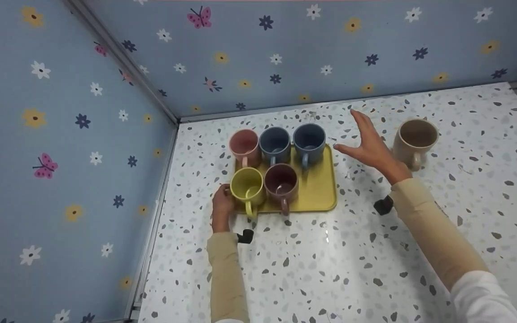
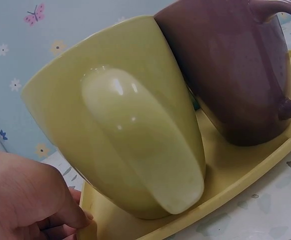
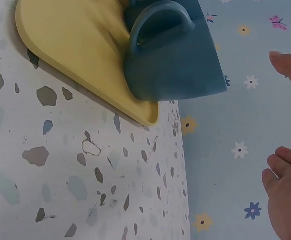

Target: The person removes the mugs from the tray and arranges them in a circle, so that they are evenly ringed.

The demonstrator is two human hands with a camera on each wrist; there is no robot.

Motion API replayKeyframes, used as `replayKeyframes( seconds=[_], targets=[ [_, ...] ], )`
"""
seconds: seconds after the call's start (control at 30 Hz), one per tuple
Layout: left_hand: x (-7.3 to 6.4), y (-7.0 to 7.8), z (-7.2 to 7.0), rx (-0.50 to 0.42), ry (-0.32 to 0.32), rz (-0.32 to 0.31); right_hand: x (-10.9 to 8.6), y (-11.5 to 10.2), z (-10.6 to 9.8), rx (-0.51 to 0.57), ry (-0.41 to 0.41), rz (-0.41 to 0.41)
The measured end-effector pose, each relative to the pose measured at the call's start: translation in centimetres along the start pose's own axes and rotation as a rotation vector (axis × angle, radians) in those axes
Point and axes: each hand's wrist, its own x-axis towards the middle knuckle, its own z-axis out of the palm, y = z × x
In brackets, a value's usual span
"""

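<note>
My left hand [image 1: 222, 202] is at the left edge of a yellow tray [image 1: 319, 193], thumb and fingers pinching its rim [image 2: 89, 231] in the left wrist view. Closest to that hand stands a yellow mug [image 1: 246, 179], with a maroon mug [image 1: 281, 179] right beside it. Behind them a pink mug [image 1: 245, 142], a blue mug [image 1: 275, 140] and a second blue mug [image 1: 308, 137] form the back row. My right hand [image 1: 370, 146] holds nothing, its thumb and fingers spread apart between the tray and a beige mug [image 1: 403, 150].
The beige mug is on the speckled white table [image 1: 312, 269], off the tray to the right. Flower-patterned blue panels [image 1: 294, 49] wall the table at the back and left. Bare tray surface shows at the front right.
</note>
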Motion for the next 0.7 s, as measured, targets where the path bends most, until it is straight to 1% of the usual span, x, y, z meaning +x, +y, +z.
replayKeyframes(
  seconds=[0.03, 0.1, 0.13, 0.17, 0.2, 0.27, 0.37, 0.43, 0.7],
  targets=[
    [0.0, 0.0, 0.1, 0.005, 0.002, -0.007, 0.1, -0.1, 0.2, 0.001, -0.003, 0.0],
    [-0.3, 0.4, 0.0, -0.002, -0.001, -0.024, 0.1, -0.2, 0.6, 0.005, -0.013, 0.008],
    [-1.1, 1.6, -0.5, 0.013, -0.022, -0.067, 0.2, -0.3, 0.7, 0.007, -0.017, 0.013],
    [-1.3, 1.8, -0.6, 0.018, -0.027, -0.059, 0.2, -0.4, 0.9, 0.014, -0.021, 0.02],
    [-1.8, 2.4, -0.9, 0.023, -0.021, -0.051, 0.3, -0.4, 1.1, 0.021, -0.025, 0.026],
    [-2.4, 3.1, -1.2, 0.022, -0.025, -0.047, 0.3, -0.5, 1.5, 0.026, -0.031, 0.038],
    [-2.7, 3.3, -1.3, 0.045, -0.017, -0.017, 0.2, -0.6, 2.1, 0.043, -0.04, 0.051],
    [-2.8, 3.5, -1.4, 0.037, -0.011, -0.024, 0.2, -0.5, 2.5, 0.038, -0.047, 0.057],
    [-2.6, 3.4, -1.3, 0.021, -0.008, -0.044, 0.4, -0.6, 4.2, 0.044, -0.057, 0.084]
  ],
)
